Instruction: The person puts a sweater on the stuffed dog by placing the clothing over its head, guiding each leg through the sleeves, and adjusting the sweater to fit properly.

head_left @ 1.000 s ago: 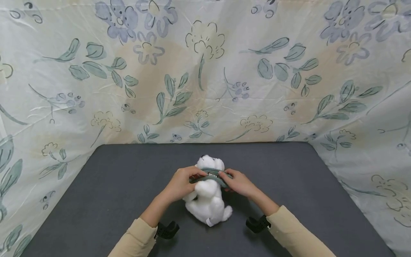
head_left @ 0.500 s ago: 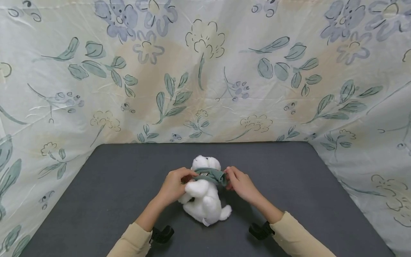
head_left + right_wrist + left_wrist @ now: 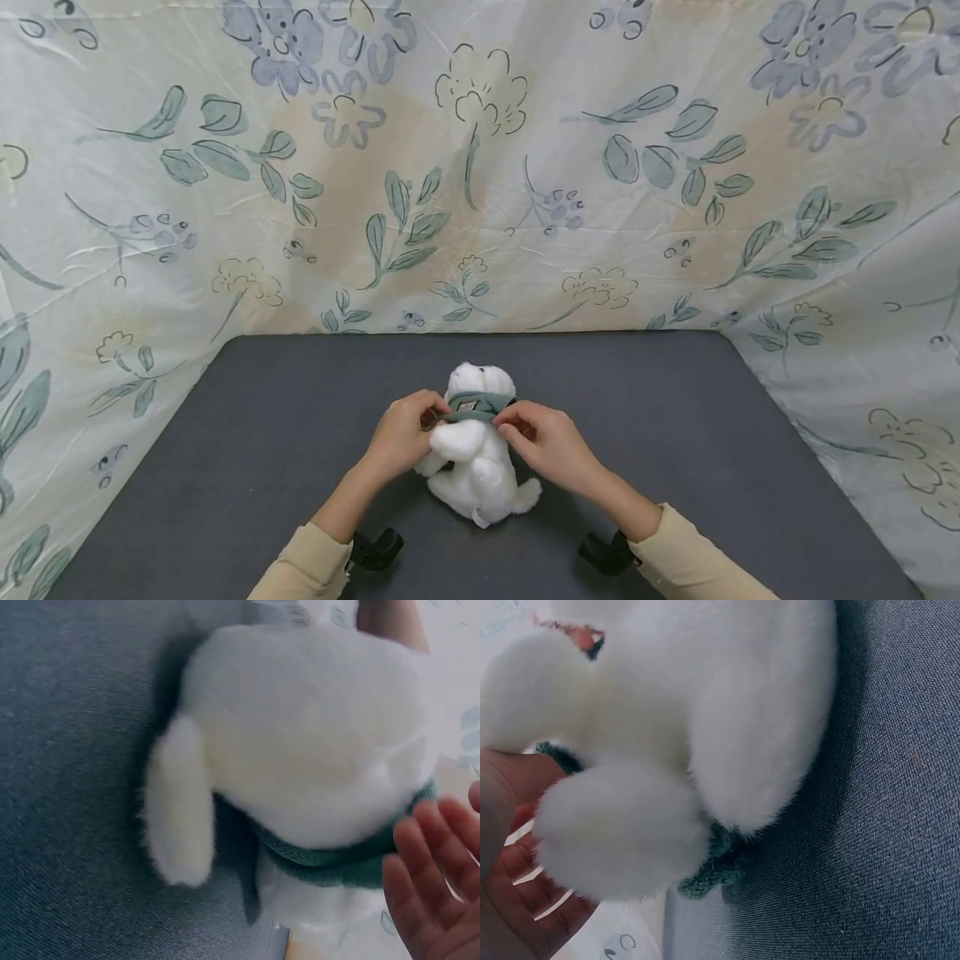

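Note:
A white plush animal sits on the dark table with a green knitted scarf round its neck. A small label shows on the scarf. At the scarf's left end, my left hand pinches the knit between thumb and fingers; in the left wrist view a plush limb partly covers this spot. My right hand touches the scarf's right side just above the toy's body. Its fingers lie fairly straight against the green band in the right wrist view.
The dark grey table spreads out on every side of the toy. Behind it hangs a floral cloth. Black wrist mounts hang below both forearms, close over the table.
The toy and my left hand shifted slightly left, then held still. My right hand let the scarf's right part fold down, moved off to the right, and came back in to the scarf.

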Demonstrator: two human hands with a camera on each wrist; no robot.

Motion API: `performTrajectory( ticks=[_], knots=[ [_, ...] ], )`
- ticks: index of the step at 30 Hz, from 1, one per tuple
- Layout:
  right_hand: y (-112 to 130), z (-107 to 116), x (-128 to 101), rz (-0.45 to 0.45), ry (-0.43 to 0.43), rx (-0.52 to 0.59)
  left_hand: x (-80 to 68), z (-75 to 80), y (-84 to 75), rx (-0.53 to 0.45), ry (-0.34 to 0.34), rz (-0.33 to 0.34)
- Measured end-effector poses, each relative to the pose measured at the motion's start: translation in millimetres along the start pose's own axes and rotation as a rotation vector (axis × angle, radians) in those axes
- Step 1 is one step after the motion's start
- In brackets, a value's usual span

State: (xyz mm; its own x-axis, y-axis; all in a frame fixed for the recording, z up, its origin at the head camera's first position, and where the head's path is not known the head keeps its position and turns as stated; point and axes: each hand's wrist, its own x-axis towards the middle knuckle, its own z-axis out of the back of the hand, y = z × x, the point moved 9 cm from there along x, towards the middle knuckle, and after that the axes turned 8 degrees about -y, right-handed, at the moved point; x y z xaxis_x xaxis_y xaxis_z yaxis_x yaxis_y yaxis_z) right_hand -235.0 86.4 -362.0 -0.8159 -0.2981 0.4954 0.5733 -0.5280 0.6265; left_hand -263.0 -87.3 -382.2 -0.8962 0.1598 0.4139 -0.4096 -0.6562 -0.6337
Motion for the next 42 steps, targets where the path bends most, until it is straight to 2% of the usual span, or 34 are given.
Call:
performTrajectory(
  ticks=[3,6,10,14,20,25,29,34,37,42],
  knots=[
    [7,0,0,0.11,-0.058,-0.125,-0.3,0.3,-0.8,-0.002,0.011,-0.004],
    [10,2,3,0.162,-0.123,-0.237,-0.7,0.1,-0.7,-0.009,0.02,-0.008],
    [4,-1,7,0.15,-0.133,-0.349,-1.4,0.3,-0.7,-0.028,0.027,-0.017],
    [-5,-6,11,0.113,-0.116,-0.41,-3.0,1.7,-1.9,-0.04,0.034,-0.048],
    [-13,-10,15,0.069,-0.127,-0.422,-10.2,7.3,-6.2,-0.006,0.038,-0.135],
    [-19,-11,16,0.006,-0.116,-0.425,-17.9,11.9,-11.6,-0.005,0.079,-0.205],
    [-22,-11,15,-0.045,-0.092,-0.401,-22.7,15.2,-16.2,-0.093,0.114,-0.224],
    [-20,-11,14,-0.098,-0.063,-0.314,-24.9,21.5,-30.4,-0.226,0.096,-0.225],
    [-10,-11,14,-0.08,-0.047,-0.269,-24.4,22.0,-35.1,-0.254,0.074,-0.241],
    [14,-10,16,0.018,-0.009,-0.198,-21.4,21.1,-37.5,-0.237,0.009,-0.317]
  ],
)
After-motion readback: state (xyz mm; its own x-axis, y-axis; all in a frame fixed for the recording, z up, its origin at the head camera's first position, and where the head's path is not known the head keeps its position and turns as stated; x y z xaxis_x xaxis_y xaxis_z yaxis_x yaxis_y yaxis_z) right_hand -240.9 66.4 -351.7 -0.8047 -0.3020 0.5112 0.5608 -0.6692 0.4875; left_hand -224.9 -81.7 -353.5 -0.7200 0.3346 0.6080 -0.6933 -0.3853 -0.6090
